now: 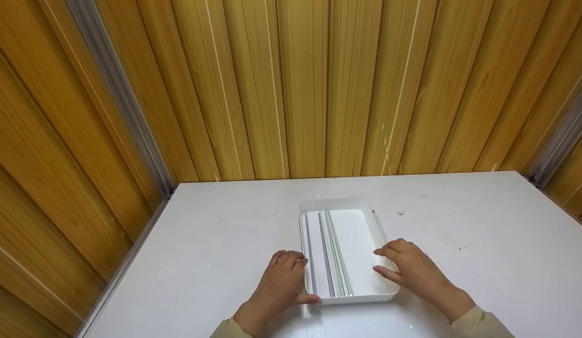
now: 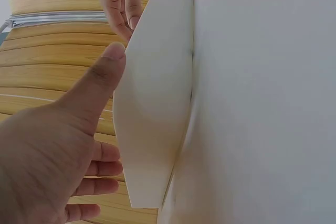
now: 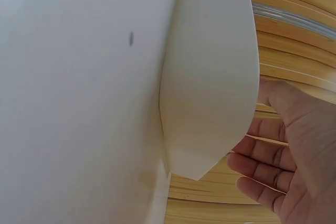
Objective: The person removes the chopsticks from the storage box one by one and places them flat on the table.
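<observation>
A shallow white rectangular tray (image 1: 349, 299) sits on the white table. Along its left half lie several long thin sticks, grey-purple ones (image 1: 325, 256) and pale green ones (image 1: 338, 256). My left hand (image 1: 280, 281) is at the tray's near left corner, its thumb along the front rim and its fingers by the left rim. In the left wrist view the thumb of this hand (image 2: 52, 150) reaches to the rim of the tray's wall (image 2: 155, 93). Over the right rim, my right hand (image 1: 413, 270) has thumb and fingers spread apart, fingertips above the tray; nothing shows between them.
The white table (image 1: 215, 234) bears small dark marks and specks. Wood-patterned panel walls (image 1: 300, 94) stand behind it and at the sides, with grey metal posts (image 1: 126, 94) at the corners. Beige sleeves (image 1: 481, 324) cover both forearms.
</observation>
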The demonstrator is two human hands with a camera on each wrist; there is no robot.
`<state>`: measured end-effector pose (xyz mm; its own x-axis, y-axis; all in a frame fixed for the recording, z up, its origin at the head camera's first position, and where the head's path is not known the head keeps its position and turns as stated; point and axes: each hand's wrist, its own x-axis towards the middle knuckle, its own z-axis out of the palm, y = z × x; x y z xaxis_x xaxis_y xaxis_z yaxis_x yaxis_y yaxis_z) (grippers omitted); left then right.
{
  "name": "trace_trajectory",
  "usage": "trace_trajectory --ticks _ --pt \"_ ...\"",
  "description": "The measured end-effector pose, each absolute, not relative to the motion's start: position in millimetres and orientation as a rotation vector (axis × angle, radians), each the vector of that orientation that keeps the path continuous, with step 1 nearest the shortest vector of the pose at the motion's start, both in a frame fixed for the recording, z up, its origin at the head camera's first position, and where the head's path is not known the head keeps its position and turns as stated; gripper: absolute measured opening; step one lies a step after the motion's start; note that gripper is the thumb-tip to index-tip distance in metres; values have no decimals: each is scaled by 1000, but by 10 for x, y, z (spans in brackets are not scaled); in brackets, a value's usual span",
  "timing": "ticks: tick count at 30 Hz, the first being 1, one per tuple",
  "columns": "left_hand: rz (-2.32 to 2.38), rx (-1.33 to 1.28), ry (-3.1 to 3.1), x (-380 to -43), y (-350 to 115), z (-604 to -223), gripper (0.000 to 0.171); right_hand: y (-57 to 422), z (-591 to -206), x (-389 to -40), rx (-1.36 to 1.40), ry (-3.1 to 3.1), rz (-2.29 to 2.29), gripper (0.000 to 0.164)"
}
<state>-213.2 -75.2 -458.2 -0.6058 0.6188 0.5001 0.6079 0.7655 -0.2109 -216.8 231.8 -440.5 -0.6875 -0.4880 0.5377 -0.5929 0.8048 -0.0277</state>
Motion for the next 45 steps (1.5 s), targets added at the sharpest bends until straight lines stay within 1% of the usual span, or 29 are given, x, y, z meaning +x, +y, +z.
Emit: trace_trajectory --ticks 5,15,25,29,36,45 --pt "32 -921 -2397 -2129 -762 -4584 81 2256 -4374 -2180 832 -2487 305 22" --pt "-2 -942 -2193 -2166 -775 -4643 77 2139 -4327 -2198 807 -2620 399 17" --pt "-22 -913 -2299 -2141 -755 -4638 79 1965 -4307 -2242 815 -2680 468 12" --pt "-33 -916 -2305 -2147 -760 -4628 79 1870 -4295 -2271 736 -2776 511 12" --pt "-58 -922 -2335 -2158 -759 -4611 79 1676 -4303 -2292 513 -2942 597 13" --pt "-57 -891 -2442 -2130 -750 -4614 80 1506 -4397 -2276 336 -3030 613 13"
